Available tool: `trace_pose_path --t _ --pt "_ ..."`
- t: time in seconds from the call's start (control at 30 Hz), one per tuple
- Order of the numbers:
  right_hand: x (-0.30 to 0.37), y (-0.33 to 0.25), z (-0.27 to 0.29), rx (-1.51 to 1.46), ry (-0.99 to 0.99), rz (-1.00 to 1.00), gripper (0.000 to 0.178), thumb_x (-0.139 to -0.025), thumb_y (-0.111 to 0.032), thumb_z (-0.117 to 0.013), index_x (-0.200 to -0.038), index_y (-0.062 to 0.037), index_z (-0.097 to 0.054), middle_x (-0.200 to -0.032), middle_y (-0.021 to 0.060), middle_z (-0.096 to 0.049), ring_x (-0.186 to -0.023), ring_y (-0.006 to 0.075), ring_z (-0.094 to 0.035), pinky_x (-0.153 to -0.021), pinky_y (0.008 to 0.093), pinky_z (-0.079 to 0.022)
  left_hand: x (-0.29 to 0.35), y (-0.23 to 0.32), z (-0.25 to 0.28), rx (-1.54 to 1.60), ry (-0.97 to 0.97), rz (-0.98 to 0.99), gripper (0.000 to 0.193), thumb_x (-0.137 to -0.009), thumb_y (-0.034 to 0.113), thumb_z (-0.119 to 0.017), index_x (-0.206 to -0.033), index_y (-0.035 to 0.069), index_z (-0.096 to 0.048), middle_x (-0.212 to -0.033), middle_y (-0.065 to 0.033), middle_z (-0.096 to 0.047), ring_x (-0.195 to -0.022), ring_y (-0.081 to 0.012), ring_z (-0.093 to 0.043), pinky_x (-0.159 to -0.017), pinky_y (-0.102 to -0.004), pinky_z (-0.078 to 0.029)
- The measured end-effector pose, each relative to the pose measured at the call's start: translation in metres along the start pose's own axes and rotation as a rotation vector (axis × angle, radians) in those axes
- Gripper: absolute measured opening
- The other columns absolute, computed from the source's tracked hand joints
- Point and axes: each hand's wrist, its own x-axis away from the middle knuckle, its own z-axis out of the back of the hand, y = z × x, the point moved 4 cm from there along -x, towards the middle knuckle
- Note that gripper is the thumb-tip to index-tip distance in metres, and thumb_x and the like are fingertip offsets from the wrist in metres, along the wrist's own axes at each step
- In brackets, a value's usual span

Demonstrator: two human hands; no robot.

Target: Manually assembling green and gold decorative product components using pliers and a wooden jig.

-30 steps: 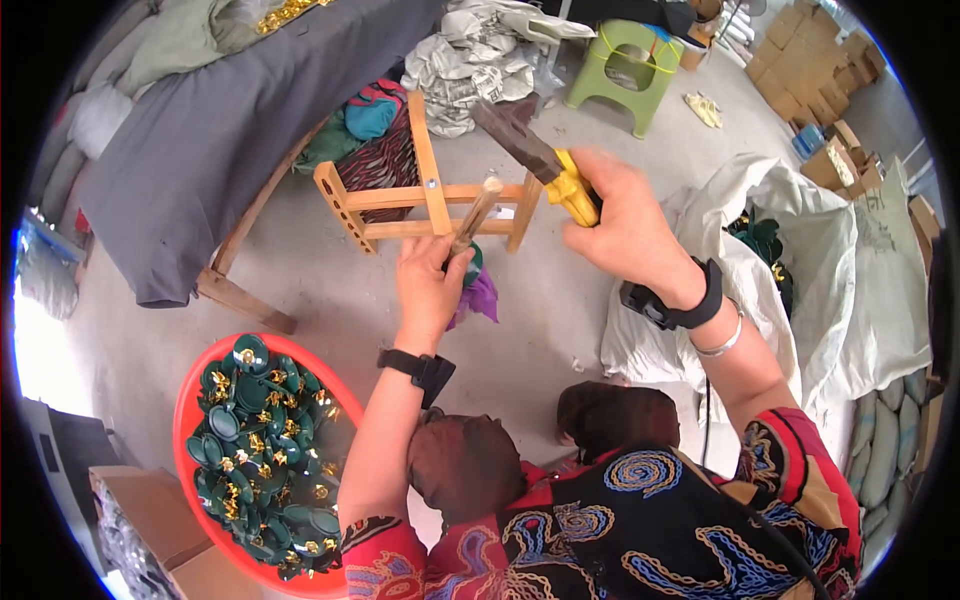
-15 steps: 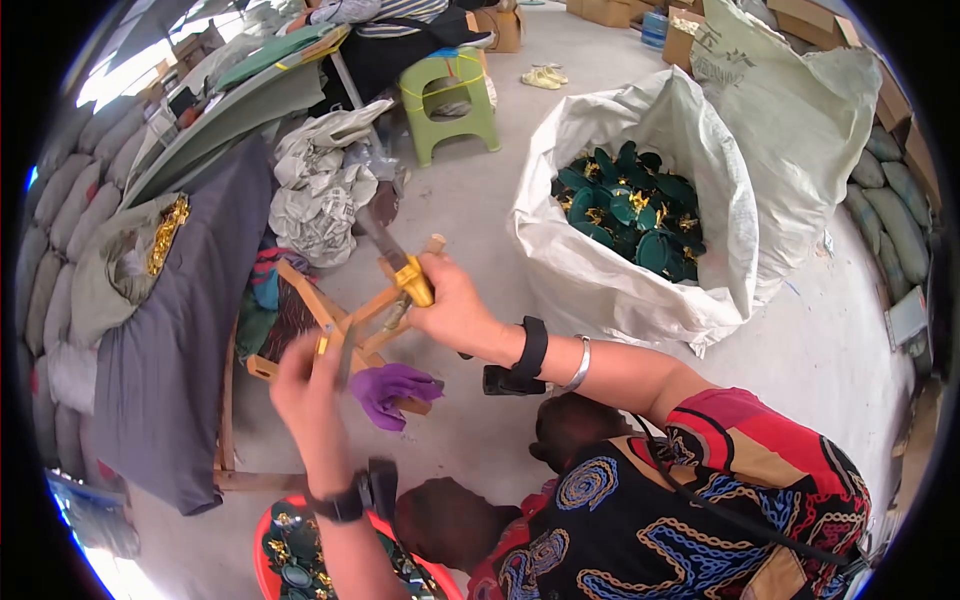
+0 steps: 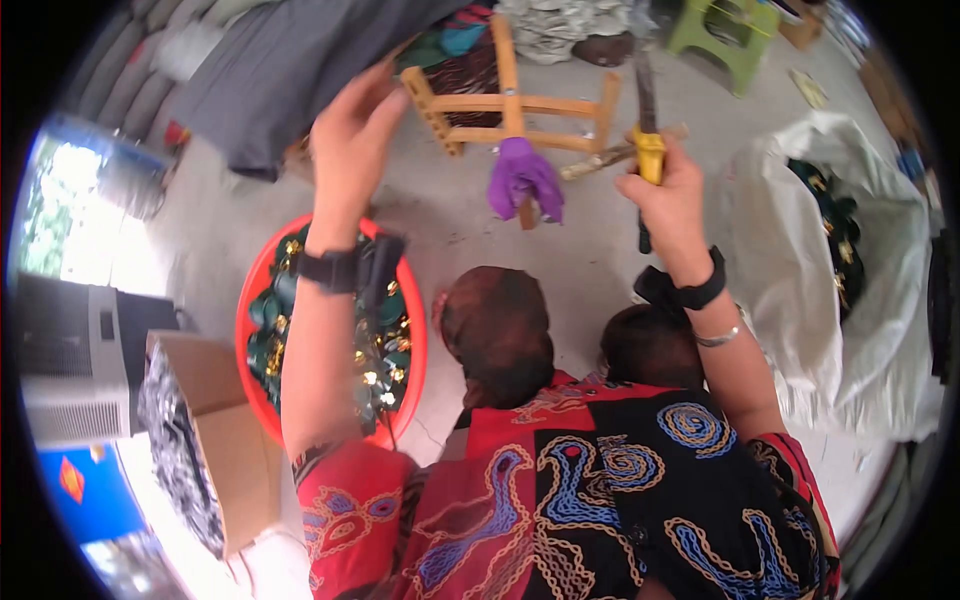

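Note:
My right hand (image 3: 672,205) is closed round the yellow handle (image 3: 649,155) of a tool with a long, dark, narrow blade that points away from me. A thin brownish stick (image 3: 597,162) crosses behind the tool; whether it is in my grip, I cannot tell. My left hand (image 3: 352,150) is raised at the left, slightly blurred, thumb apart from the fingers and nothing visible in it. Between and beyond the hands stands a wooden frame (image 3: 512,103) of crossed bars. Purple cloth (image 3: 524,180) is wrapped on its near end.
A red tub (image 3: 419,330) with dark green discs and gold ribbons (image 3: 265,308) sits under my left forearm. An open white sack (image 3: 790,360) of similar pieces stands at the right. A cardboard box (image 3: 240,460), grey cloth (image 3: 300,70) and green stool (image 3: 728,35) surround the area.
The view has swung left and down. My hands have moved apart: the left is away from the frame's bars, and the right still grips the yellow-handled tool.

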Motion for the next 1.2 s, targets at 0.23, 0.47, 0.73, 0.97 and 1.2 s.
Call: trace_pose_path --t 0.23,0.47,0.73,0.97,1.2 --pt "0.015 0.0 -0.055 -0.082 -0.202 -0.153 0.032 -0.065 -0.001 -0.064 -0.097 -0.0006 -0.058 -0.071 -0.0017 -0.053 -0.065 0.0064 -0.048 -0.059 0.0221 -0.041 0.221 -0.195 0.124 -0.61 -0.028 0.477 0.031 -0.067 0.01 -0.071 -0.097 0.004 -0.068 -0.085 -0.0158 -0.068 -0.077 -0.0284 -0.067 -0.073 -0.0352 -0.052" --pt "0.023 0.005 -0.074 0.003 -0.261 -0.131 0.033 -0.065 0.0 -0.064 -0.097 -0.0005 -0.058 -0.073 -0.001 -0.053 -0.066 0.0065 -0.048 -0.06 0.0217 -0.041 0.269 -0.256 0.055 -0.888 -0.215 0.48 0.036 -0.064 0.005 -0.065 -0.1 0.007 -0.061 -0.089 -0.0085 -0.065 -0.089 -0.0321 -0.057 -0.073 -0.0447 -0.049" --pt "0.018 0.0 -0.069 -0.098 -0.239 -0.193 0.041 -0.068 0.003 -0.064 -0.108 -0.0003 -0.057 -0.078 -0.0023 -0.05 -0.069 0.0056 -0.047 -0.061 0.0202 -0.041 0.247 -0.247 0.08 -0.472 0.228 0.498 0.023 -0.067 0.004 -0.067 -0.089 0.002 -0.062 -0.077 -0.0117 -0.063 -0.066 -0.0241 -0.062 -0.063 -0.0331 -0.049" --pt "-0.001 0.001 -0.068 -0.031 -0.226 -0.181 0.048 -0.067 0.007 -0.063 -0.114 0.0003 -0.056 -0.083 -0.0013 -0.053 -0.074 0.0062 -0.05 -0.065 0.0204 -0.042 0.105 -0.13 0.025 0.026 0.099 0.28 0.024 -0.074 0.0 -0.065 -0.097 0.002 -0.065 -0.083 -0.009 -0.058 -0.071 -0.0184 -0.061 -0.066 -0.0285 -0.049" --pt "-0.026 -0.035 -0.067 0.164 -0.142 0.095 0.043 -0.062 -0.004 -0.063 -0.104 -0.002 -0.056 -0.084 0.01 -0.052 -0.082 0.0243 -0.052 -0.074 0.0315 -0.044 0.036 -0.086 -0.099 -0.233 -0.166 -0.264 0.041 -0.066 0.001 -0.066 -0.106 0.005 -0.061 -0.09 -0.0132 -0.06 -0.088 -0.0328 -0.056 -0.077 -0.0395 -0.047"
